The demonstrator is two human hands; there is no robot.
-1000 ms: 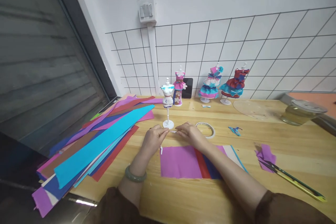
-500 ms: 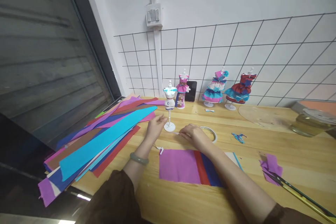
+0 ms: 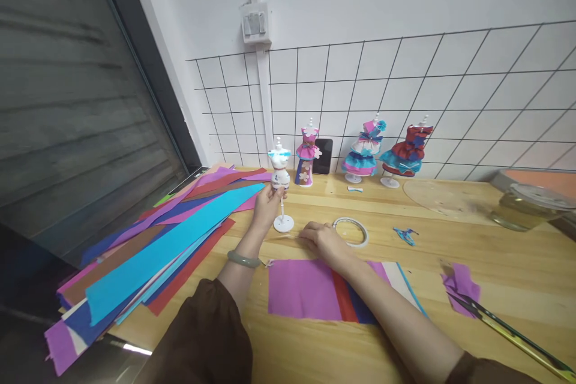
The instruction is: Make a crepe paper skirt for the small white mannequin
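A small white dress-form mannequin with a light-blue neckline stands upright on a round base. My left hand is closed around it just below the torso, at the top of its stem. My right hand rests low over the table, right of that base, fingers pinched together; what they hold, if anything, is too small to make out. A roll of white tape lies flat just beyond that wrist. Under the right forearm are flat crepe-like sheets in purple, red, blue and white.
Coloured strips are piled at left. Along the wire grid stand three dressed mannequins, with a black phone behind one. On the right lie a blue bow, a purple scrap, scissors and a lidded jar.
My left hand has risen from beside the mannequin's base and closed around it below the torso. My right hand stays low near the table, fingers pinched. The view has shifted slightly.
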